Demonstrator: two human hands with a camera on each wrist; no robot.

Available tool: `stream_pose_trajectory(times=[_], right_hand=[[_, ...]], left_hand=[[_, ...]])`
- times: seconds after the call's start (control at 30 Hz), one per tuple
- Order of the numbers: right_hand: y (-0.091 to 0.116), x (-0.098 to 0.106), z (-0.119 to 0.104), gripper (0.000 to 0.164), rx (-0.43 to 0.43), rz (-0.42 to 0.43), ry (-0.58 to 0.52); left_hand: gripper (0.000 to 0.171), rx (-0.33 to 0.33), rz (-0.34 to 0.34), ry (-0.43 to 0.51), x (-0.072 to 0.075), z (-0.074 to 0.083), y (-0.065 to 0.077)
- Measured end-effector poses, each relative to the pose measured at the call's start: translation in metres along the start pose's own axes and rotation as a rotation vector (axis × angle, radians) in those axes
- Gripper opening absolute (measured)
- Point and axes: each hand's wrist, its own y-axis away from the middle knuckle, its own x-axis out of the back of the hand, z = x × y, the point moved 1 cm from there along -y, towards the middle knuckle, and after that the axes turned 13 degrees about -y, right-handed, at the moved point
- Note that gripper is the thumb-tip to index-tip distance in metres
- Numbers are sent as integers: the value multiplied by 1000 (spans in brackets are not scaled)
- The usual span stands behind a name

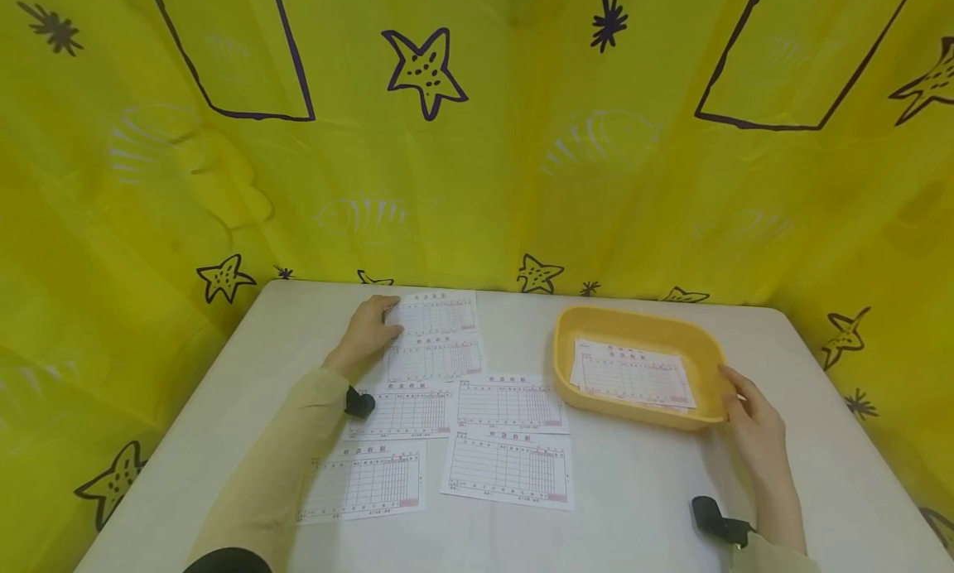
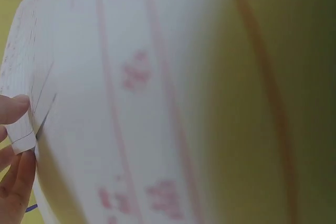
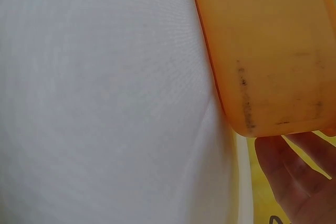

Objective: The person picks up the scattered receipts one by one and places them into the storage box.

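Count: six printed receipt forms [image 1: 509, 469] visible, lower centre of frame; at least two more stacked in one yellow tray [image 1: 704, 353], lower right, exact number hidden. One left hand [image 1: 367, 333], one right hand [image 1: 756, 420]. One table [image 1: 633, 490]. One curtain [image 1: 484, 159].

Soft, muted light lies fairly evenly over the head view; the yellow curtain [image 1: 477, 163] looks dull, and the white table [image 1: 633, 490] carries a faint shadow beside the right forearm [image 1: 778, 503]; print on the nearer slips [image 1: 510, 469] is fairly crisp, farther print softer; of the 2 wrist views, the left has a close sheet [image 2: 79, 77] badly out of focus and a dim right side; the right shows fine ripples on the tabletop and soft shading near the tray [image 3: 262, 51].
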Motion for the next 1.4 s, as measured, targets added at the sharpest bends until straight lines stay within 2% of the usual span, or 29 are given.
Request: stream_pose_trajectory(times=[0.1, 0.3, 0.57, 0.67, 0.8, 1.0, 1.23, 1.4], right_hand=[[0, 0, 0, 48, 2, 4, 3], [0, 0, 0, 49, -12, -1, 0], [0, 0, 1, 49, -1, 3, 5], [0, 0, 0, 48, -1, 5, 5], [1, 0, 0, 49, -12, -1, 9], [0, -1, 0, 50, -32, -11, 14], [-1, 0, 2, 49, -20, -2, 13], [0, 0, 2, 49, 12, 10, 1]], left_hand=[[55, 10, 25, 19, -1, 1, 0], [41, 80, 59, 70, -2, 1, 1], [39, 160, 101, 211, -4, -3, 1], [41, 158, 138, 257, -1, -1, 3], [43, 120, 182, 270, 4, 3, 4], [44, 90, 195, 282, 12, 4, 4], [44, 90, 222, 290, 19, 5, 10], [44, 122, 236, 312, 23, 7, 17]])
